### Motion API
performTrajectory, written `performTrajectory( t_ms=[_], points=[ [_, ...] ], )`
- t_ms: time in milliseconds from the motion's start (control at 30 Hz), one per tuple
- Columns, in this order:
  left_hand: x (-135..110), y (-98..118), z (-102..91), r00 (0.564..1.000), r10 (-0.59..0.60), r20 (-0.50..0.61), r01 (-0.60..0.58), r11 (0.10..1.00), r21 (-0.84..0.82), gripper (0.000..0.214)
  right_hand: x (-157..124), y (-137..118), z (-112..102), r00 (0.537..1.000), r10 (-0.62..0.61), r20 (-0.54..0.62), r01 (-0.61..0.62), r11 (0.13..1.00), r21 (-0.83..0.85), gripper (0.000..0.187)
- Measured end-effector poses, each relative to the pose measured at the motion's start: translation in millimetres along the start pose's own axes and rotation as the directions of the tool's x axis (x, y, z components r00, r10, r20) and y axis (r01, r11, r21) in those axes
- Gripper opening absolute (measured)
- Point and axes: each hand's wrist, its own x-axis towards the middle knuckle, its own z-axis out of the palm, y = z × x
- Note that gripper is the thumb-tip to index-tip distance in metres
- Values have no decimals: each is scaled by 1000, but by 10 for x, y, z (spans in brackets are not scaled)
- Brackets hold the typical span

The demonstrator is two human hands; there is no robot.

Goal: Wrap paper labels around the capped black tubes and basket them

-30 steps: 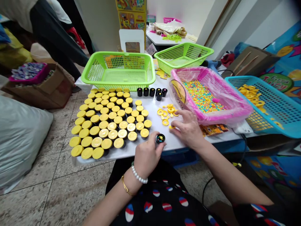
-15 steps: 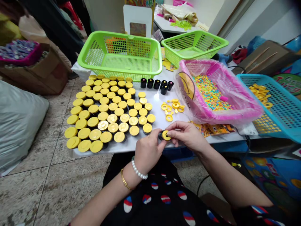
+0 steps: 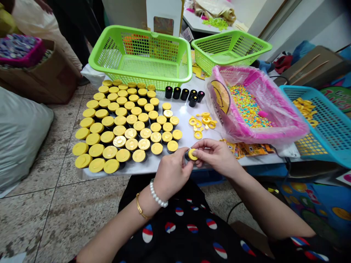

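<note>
At the table's front edge, my left hand [image 3: 171, 173] grips a small black container [image 3: 187, 155] between thumb and fingers. A round yellow cap [image 3: 192, 153] sits on the container's end, facing up and slightly tilted. Thumb and fingers of my right hand [image 3: 218, 155] pinch this cap from the right and partly cover it. Just beyond my hands lie several loose yellow ring caps with tabs [image 3: 198, 134]. Many black containers with yellow caps [image 3: 120, 130] stand close together at the left. Farther back, several black containers without yellow caps [image 3: 184, 94] show small coloured dots on top.
Two green baskets [image 3: 141, 78] [image 3: 233, 64] stand at the back. A plastic-lined pink basket [image 3: 287, 124] of colourful beads is at the right, beside a blue basket [image 3: 334, 131] with yellow pieces. Orange printed packets [image 3: 246, 149] lie in front. A person's dark-clothed legs [image 3: 72, 25] show behind.
The dark opening seen in the yellow cap's middle no longer shows; its top now looks plain yellow. Both hands stay on the container and cap. The view has shifted slightly.
</note>
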Motion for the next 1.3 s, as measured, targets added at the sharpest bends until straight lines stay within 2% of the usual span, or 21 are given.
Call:
performTrajectory(
  t_ms=[133, 267, 433, 567, 633, 767, 867, 933, 1067, 1300],
  points=[
    [32, 88, -80, 980, -128, 151, 166, 948, -271, 24, 38, -19, -26, 997, 10, 71, -8, 1000, -21, 37],
    [47, 119, -51, 950, -226, 218, 296, 875, -383, 27, 52, -50, -37, 990, 84, 117, -79, 996, -40, 38],
    [50, 79, 34, 936, -273, 221, 350, 788, -507, 27, 54, -40, -33, 992, 40, 121, -30, 996, -83, 36],
    [40, 46, 33, 923, -265, 279, 380, 740, -555, 27, 54, 25, -14, 990, -11, 140, 16, 999, -38, 38],
    [23, 39, 20, 936, -236, 261, 344, 775, -530, 29, 63, 62, -5, 991, -25, 132, 26, 1000, -2, 39],
    [-21, 29, 26, 988, -94, 125, 135, 919, -371, 37, 49, 97, -24, 993, -49, 112, 44, 998, 49, 37],
    [-44, 15, 59, 999, -29, 46, 40, 965, -260, 29, -40, 110, -93, 993, -40, 109, 25, 990, 136, 37],
    [-48, 7, 76, 1000, -7, 17, 11, 978, -208, 27, -100, 134, -148, 994, -13, 109, -9, 979, 205, 38],
    [-45, 7, 75, 999, 15, 43, -9, 991, -135, 29, -97, 216, -208, 993, -4, 118, -32, 954, 298, 32],
    [-42, 9, 64, 997, 32, 68, -27, 997, -70, 31, 43, 214, -307, 952, 3, 307, -106, 941, 320, 38]
  ],
)
